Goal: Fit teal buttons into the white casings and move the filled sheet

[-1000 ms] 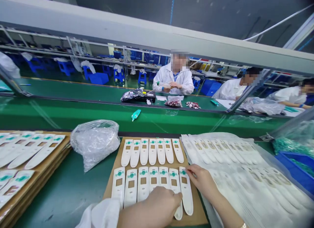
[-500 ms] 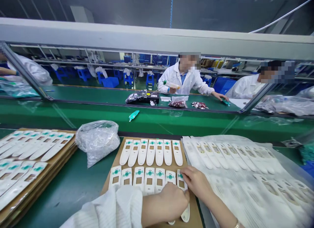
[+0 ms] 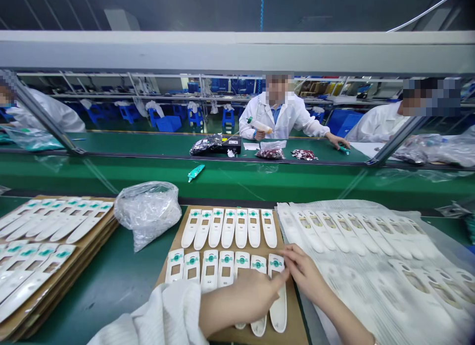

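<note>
Green surface (image 3: 92, 295), cardboard sheet (image 3: 297, 320): end white plastic casing (image 3: 278, 305) of the lower row lies long axis pointing away from the body, right hand (image 3: 302, 273) nearest, fingertips (image 3: 285, 253) pressed together at its top corner, pinch unclear, left hand (image 3: 237, 295) stretched open over neighbouring casings (image 3: 242, 265).

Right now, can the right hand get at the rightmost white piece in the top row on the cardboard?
Probably yes. The right hand is close below that white plastic piece, and nothing tall stands between them: only the flat lower-row pieces on the cardboard sheet.
</note>
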Motion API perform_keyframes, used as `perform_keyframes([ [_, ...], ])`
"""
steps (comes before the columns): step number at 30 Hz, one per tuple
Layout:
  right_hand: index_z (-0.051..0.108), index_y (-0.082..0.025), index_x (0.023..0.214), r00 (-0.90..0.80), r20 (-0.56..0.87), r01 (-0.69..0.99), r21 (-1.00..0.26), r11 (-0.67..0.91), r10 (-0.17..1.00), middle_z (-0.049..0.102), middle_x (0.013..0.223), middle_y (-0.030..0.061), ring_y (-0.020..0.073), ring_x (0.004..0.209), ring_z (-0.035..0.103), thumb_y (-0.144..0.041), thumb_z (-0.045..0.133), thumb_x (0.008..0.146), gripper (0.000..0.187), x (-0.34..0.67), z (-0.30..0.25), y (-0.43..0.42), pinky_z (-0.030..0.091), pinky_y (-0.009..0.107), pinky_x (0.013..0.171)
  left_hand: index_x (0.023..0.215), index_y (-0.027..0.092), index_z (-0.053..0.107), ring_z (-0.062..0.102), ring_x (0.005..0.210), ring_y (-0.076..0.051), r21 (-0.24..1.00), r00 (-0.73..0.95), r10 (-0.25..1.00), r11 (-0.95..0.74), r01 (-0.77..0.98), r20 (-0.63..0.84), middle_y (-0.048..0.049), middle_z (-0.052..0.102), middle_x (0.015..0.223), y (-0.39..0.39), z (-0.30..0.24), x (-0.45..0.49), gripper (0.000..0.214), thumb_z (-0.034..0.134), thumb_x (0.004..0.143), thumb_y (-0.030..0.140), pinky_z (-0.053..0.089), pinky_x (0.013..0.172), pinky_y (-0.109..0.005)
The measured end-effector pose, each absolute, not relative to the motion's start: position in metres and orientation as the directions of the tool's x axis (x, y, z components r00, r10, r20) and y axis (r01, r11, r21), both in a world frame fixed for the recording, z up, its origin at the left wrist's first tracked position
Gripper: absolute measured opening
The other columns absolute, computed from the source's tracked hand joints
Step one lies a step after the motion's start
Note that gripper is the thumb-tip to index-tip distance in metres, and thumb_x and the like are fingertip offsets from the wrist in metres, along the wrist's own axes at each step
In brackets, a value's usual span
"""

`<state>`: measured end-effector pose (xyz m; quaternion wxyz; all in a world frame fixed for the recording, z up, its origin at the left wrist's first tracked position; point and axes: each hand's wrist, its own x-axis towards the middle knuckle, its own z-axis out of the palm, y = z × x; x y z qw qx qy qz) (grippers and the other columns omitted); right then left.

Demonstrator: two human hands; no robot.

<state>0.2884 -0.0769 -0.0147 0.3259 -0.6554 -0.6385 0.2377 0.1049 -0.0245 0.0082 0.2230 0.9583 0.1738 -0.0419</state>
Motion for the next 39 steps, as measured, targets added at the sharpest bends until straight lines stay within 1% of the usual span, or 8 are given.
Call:
perform_keyframes([
  [4, 0.060, -0.021, 0.097, 0.055, 0.137, 0.621, -0.781, 0.073, 0.989, 0.057, 0.093, 0.0059, 0.0158, 0.085, 0.056, -0.031, 0.041, 0.087, 0.024, 0.269, 0.014, -0.091, 0.048, 0.027, 0.070, 0.140, 0.019, 0.005, 0.050, 0.060, -0.012, 0.809, 0.823, 0.523, -0.373, 0.454, -0.221, 0.0001, 0.055, 0.071, -0.013, 0.017, 0.086, 0.067, 0.039, 0.084, 0.035, 0.036, 0.053, -0.021],
  [7, 0.060, -0.022, 0.098, -0.051, 0.145, 0.589, -0.795, 0.147, 0.988, 0.057, 0.092, 0.0045, 0.0143, 0.085, 0.056, -0.029, 0.044, 0.086, 0.020, 0.242, 0.030, -0.095, 0.047, 0.025, 0.072, 0.140, 0.018, 0.002, 0.048, 0.065, -0.010, 0.901, 0.798, 0.556, -0.186, 0.391, -0.231, 0.0003, 0.053, 0.079, -0.012, 0.017, 0.079, 0.077, 0.047, 0.078, 0.029, 0.039, 0.060, -0.021],
  [14, 0.062, -0.019, 0.085, -0.051, 0.059, 0.527, -0.847, 0.077, 0.997, 0.059, 0.080, 0.0028, 0.0136, 0.075, 0.057, -0.021, 0.052, 0.080, 0.011, 0.211, 0.037, -0.082, 0.046, 0.024, 0.066, 0.141, 0.021, 0.001, 0.054, 0.086, -0.019, 0.917, 0.835, 0.511, -0.198, 0.347, -0.206, -0.0068, 0.060, 0.099, -0.015, 0.025, 0.069, 0.082, 0.048, 0.073, 0.020, 0.042, 0.074, -0.030],
  [20, 0.061, -0.018, 0.081, -0.035, 0.032, 0.433, -0.900, 0.044, 0.999, 0.061, 0.078, 0.0021, 0.0125, 0.073, 0.059, -0.022, 0.051, 0.079, 0.011, 0.208, 0.044, -0.080, 0.048, 0.021, 0.066, 0.140, 0.022, 0.013, 0.053, 0.073, -0.014, 0.939, 0.844, 0.520, -0.208, 0.275, -0.132, -0.0050, 0.060, 0.094, -0.014, 0.024, 0.056, 0.068, 0.044, 0.080, 0.026, 0.041, 0.065, -0.025],
  [26, 0.059, -0.018, 0.078, 0.010, 0.033, 0.472, -0.881, 0.024, 0.999, 0.059, 0.078, 0.0024, 0.0129, 0.073, 0.058, -0.026, 0.049, 0.082, 0.013, 0.198, 0.033, -0.074, 0.048, 0.022, 0.065, 0.140, 0.017, 0.013, 0.054, 0.068, -0.016, 0.831, 0.842, 0.532, -0.426, 0.358, -0.089, -0.0091, 0.062, 0.091, -0.011, 0.025, 0.051, 0.061, 0.034, 0.085, 0.028, 0.041, 0.061, -0.027],
  [31, 0.058, -0.019, 0.080, 0.087, 0.161, 0.555, -0.827, 0.087, 0.983, 0.061, 0.078, 0.0019, 0.0128, 0.071, 0.058, -0.030, 0.047, 0.084, 0.016, 0.202, 0.021, -0.070, 0.048, 0.022, 0.063, 0.140, 0.011, 0.004, 0.056, 0.067, -0.018, 0.692, 0.839, 0.534, -0.569, 0.444, -0.099, -0.0096, 0.064, 0.085, -0.009, 0.017, 0.051, 0.062, 0.031, 0.087, 0.028, 0.042, 0.057, -0.027],
  [35, 0.059, -0.019, 0.086, 0.142, 0.269, 0.754, -0.652, 0.072, 0.952, 0.063, 0.082, 0.0032, 0.0150, 0.074, 0.060, -0.030, 0.045, 0.086, 0.017, 0.227, -0.001, -0.060, 0.049, 0.026, 0.066, 0.131, 0.015, 0.031, 0.058, 0.071, -0.019, 0.532, 0.879, 0.477, -0.742, 0.407, -0.008, -0.0076, 0.065, 0.085, -0.012, 0.007, 0.051, 0.044, 0.030, 0.089, 0.029, 0.043, 0.058, -0.026],
  [39, 0.060, -0.021, 0.091, -0.015, 0.192, 0.879, -0.465, 0.104, 0.981, 0.062, 0.089, 0.0039, 0.0164, 0.080, 0.059, -0.023, 0.039, 0.088, 0.021, 0.242, -0.022, -0.051, 0.049, 0.030, 0.071, 0.091, 0.016, 0.055, 0.059, 0.061, -0.017, 0.348, 0.944, 0.324, -0.893, 0.284, 0.059, -0.0038, 0.064, 0.073, -0.020, -0.009, 0.054, 0.020, 0.037, 0.086, 0.023, 0.039, 0.049, -0.023],
])
